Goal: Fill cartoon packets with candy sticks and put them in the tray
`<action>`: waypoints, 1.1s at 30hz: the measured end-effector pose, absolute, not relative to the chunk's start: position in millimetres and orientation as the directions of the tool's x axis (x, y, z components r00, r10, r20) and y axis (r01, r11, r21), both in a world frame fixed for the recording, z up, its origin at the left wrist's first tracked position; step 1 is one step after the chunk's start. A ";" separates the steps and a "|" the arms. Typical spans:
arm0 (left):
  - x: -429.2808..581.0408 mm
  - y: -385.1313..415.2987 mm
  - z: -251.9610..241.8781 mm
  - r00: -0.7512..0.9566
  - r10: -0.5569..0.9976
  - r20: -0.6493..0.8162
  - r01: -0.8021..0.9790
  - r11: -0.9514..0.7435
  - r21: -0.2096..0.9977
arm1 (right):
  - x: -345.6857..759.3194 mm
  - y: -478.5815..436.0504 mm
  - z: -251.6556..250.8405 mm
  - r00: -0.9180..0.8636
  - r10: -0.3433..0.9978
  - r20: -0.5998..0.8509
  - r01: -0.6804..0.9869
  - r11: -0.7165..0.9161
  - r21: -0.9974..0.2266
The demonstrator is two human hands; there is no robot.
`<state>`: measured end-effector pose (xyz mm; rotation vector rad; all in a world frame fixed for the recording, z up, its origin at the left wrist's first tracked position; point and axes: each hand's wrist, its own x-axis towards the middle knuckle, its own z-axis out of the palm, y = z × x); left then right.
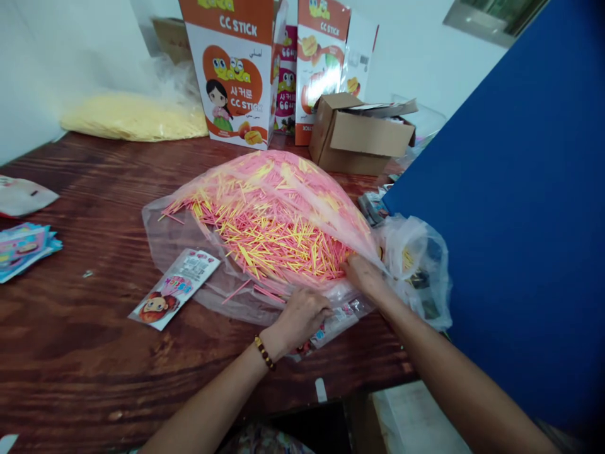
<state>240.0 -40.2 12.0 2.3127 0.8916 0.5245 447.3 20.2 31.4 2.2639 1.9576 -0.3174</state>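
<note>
A big clear plastic bag (179,233) lies open on the brown wooden table (85,340), filled with several thin pink and yellow sticks (269,227). My left hand (302,313), with a bead bracelet on its wrist, rests curled at the bag's near edge on a printed sachet (333,325). My right hand (363,275) reaches into the bag's open right side among the sticks; its fingers are hidden by plastic. Another printed sachet (176,288) with a cartoon face lies flat to the left of the bag.
Orange and white "CC STICK" cartons (236,69) and an open brown cardboard box (359,132) stand at the back. A yellow bagged heap (132,116) lies back left. A stack of sachets (23,249) is at the left edge. A blue panel (520,208) walls the right.
</note>
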 end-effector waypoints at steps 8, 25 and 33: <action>234.3 -46.8 8.6 0.666 0.715 0.211 0.410 -0.588 0.697 | 423.1 32.1 28.3 0.216 0.939 -0.270 0.976 -0.218 0.021; 175.2 -74.0 40.2 0.278 0.936 0.218 0.217 -0.282 0.935 | 432.2 10.6 10.1 0.114 0.993 -0.016 0.963 -0.115 -0.244; 153.0 -88.1 41.8 0.049 0.999 0.005 0.045 -0.007 0.999 | 429.5 8.8 17.5 -0.065 0.996 0.066 0.971 0.078 -0.227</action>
